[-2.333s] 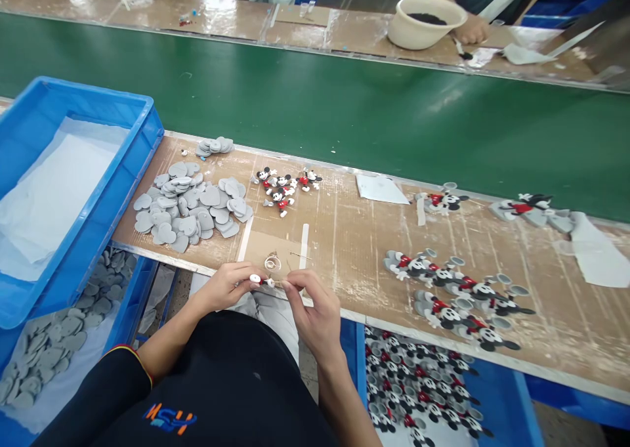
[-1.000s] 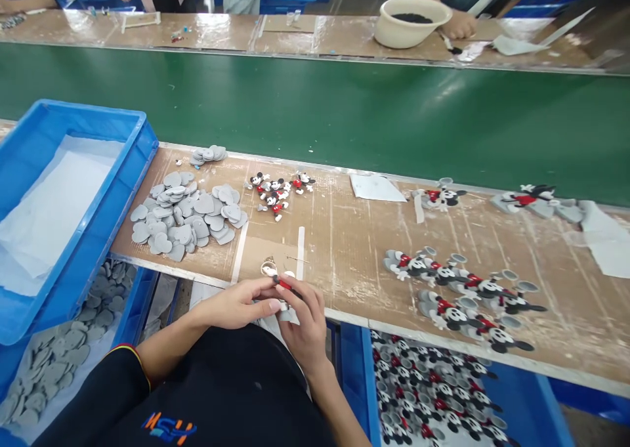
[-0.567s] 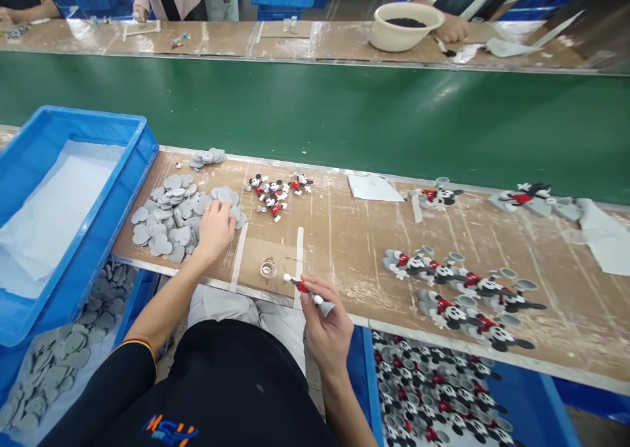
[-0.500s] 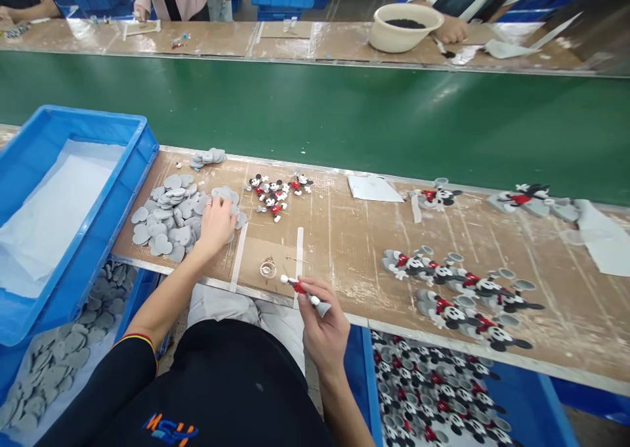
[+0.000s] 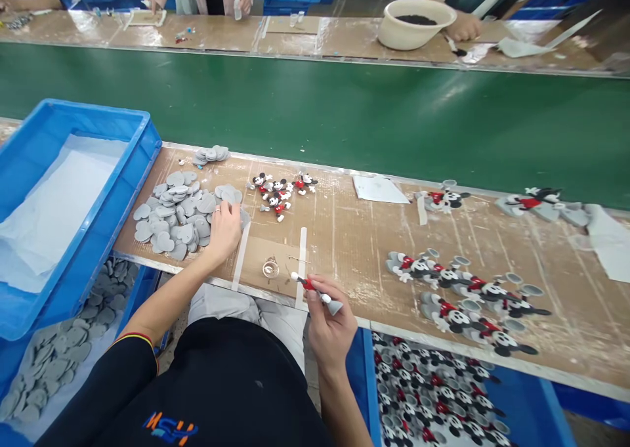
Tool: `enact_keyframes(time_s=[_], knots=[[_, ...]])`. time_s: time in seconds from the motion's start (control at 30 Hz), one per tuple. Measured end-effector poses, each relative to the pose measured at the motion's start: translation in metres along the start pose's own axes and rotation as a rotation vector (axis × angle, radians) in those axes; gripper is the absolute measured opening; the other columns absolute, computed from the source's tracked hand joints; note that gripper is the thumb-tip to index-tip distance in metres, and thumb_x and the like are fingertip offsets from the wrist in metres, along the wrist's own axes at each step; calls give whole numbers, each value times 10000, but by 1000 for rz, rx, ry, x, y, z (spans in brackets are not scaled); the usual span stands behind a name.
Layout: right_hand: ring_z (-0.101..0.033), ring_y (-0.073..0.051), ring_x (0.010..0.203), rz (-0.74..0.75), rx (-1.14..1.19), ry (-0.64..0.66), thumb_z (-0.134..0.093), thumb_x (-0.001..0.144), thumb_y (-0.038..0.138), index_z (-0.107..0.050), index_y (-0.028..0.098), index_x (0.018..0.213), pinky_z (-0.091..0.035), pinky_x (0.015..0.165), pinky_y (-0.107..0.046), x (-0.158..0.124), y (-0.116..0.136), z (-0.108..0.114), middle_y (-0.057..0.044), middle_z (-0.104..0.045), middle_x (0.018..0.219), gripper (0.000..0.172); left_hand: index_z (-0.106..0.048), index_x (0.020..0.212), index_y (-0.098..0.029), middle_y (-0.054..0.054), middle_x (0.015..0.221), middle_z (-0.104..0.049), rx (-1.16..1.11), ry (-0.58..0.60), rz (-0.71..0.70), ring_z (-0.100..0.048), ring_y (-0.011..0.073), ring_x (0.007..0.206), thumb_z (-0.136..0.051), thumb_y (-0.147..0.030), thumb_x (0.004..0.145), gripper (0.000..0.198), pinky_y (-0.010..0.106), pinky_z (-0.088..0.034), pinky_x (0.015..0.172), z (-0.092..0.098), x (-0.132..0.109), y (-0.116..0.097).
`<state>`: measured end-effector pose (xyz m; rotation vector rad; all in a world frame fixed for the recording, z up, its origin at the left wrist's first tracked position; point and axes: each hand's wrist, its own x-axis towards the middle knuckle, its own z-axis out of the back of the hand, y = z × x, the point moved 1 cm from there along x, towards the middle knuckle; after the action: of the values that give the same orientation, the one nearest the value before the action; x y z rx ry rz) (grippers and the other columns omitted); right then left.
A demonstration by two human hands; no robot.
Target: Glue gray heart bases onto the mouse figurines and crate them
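- Factory line: a green conveyor belt (image 5: 315, 119) runs across the view behind a worn wooden counter (image 5: 354, 250); on a second counter beyond it, a co-worker's hand (image 5: 465, 27) lies beside a cream basin (image 5: 413, 30).
- Landmark: a cardboard pad (image 5: 256, 256) is taped at the counter's near edge.
- Just right of the pad, the right hand (image 5: 331, 335) pinches one slim red-and-white piece (image 5: 311, 285) between thumb and fingers, its white end pointing left.
- Just beyond and left of the pad, the left hand (image 5: 224, 234) lies on gray heart-shaped pieces (image 5: 184, 214), fingers down; whether it grips one, I cannot tell.
- One small clear ring (image 5: 270, 269) sits on the pad.
- Four small Mickey Mouse figures (image 5: 279, 194) lie beyond the pad.
- Right of the pad, about six larger mouse assemblies (image 5: 450, 283) lie together, and two more (image 5: 445, 199) lie along the far edge.
- Left of the pad stands one blue crate (image 5: 93, 109) lined with white sheeting.
- Below the counter, two more blue crates (image 5: 142, 296) hold uncounted hearts and mouse assemblies.
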<state>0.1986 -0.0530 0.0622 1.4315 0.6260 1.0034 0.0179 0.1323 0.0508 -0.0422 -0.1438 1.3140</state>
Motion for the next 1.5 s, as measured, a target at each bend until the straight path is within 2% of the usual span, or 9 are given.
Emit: enact_keyframes(time_s=[0.33,0.47,0.63,0.8,0.93,1.07,1.17,1.3,1.5], knots=[[-629,-230,1071,-9,-2,-27,-641,904,198,-688,224,1004,-531,867,-403,-1,-2,-1,-74,-666,1080,114,-584,1032,-156,142,1075,-551,-169,-135,-29,-497,318,1050,-591,-200,901,138,455,-442,938,-13,-17,2],[-635,-225,1068,-30,9,-52,-640,907,202,-686,225,1003,-537,853,-388,-1,-1,1,-72,-668,1078,109,-631,943,-183,167,1275,-496,-250,-210,-65,-434,353,1204,-588,-138,875,92,504,-400,1011,-24,-36,6],[-645,-218,1046,-13,-16,-73,-644,906,218,-695,222,976,-529,873,-389,3,1,4,-65,-682,1037,86,-615,863,-175,176,1321,-508,-461,-345,-52,-441,348,1290,-629,-236,869,63,531,-368,1090,-11,-51,25],[-673,-184,855,-202,102,-148,-672,899,303,-690,214,1059,-528,697,-320,0,-6,0,-75,-689,1056,184,-554,1106,-193,66,923,-717,-1091,-42,140,-658,155,637,-527,-353,954,223,301,-557,618,5,-65,38],[-632,-131,730,-348,325,-163,-673,899,374,-692,226,1076,-486,603,-267,-2,-14,-8,-53,-685,1021,231,-456,1368,-197,101,1060,-742,-1487,128,293,-622,110,501,-561,-400,931,493,241,-505,455,6,-78,30],[-609,-133,713,-426,408,-149,-708,860,431,-717,205,991,-445,532,-231,-3,-17,-10,-56,-696,934,261,-402,1400,-212,143,1254,-685,-1679,177,400,-730,180,731,-667,-324,861,611,221,-508,503,4,-87,21],[-598,-128,686,-452,399,-155,-730,833,457,-717,196,964,-453,526,-233,-4,-17,-10,-55,-699,900,292,-498,1300,-188,144,1252,-685,-1903,298,461,-727,222,970,-675,-256,846,492,273,-568,733,7,-91,19],[-599,-129,661,-457,365,-148,-725,824,491,-700,187,959,-463,517,-240,-5,-17,-11,-59,-702,887,334,-390,1448,-253,132,1396,-592,-2157,507,429,-638,255,1208,-582,-290,888,593,418,-505,1019,14,-94,21],[-604,-138,629,-475,401,-118,-721,814,512,-679,198,952,-429,465,-226,-4,-14,-15,-43,-689,809,345,-311,1513,-308,100,1542,-435,-2003,534,331,-578,295,1292,-509,-433,923,635,529,-415,1138,19,-94,22]])
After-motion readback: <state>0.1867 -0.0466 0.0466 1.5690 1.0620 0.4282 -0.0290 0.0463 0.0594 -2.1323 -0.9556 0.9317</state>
